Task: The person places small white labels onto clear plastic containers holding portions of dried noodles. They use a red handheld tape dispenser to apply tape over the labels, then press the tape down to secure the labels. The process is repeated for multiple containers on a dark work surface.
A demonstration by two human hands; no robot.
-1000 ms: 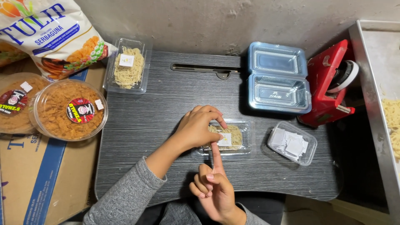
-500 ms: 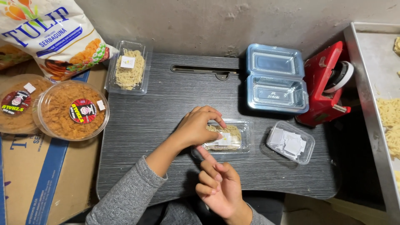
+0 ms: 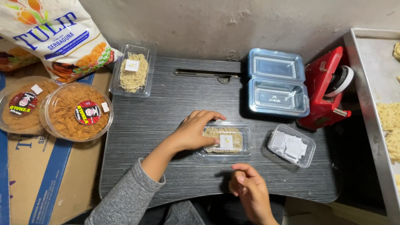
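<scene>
Counter (image 3: 166,112): open surface across the middle and left, from the far slot down to the near edge. Far-left corner taken by a noodle pack (image 3: 132,71). Far-right corner blocked by an open blue container (image 3: 277,81) and red tape dispenser (image 3: 327,89). Near-right: label tray (image 3: 291,146), a narrow gap separating it from the central noodle pack (image 3: 227,139).

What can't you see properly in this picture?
- Head view: the left hand covers the left end of the clear noodle box.
- The right hand is curled, so whether its fingers pinch anything cannot be told.
- The metal tray is cut off by the right edge.
- The small label on the box is too small to make out.
</scene>
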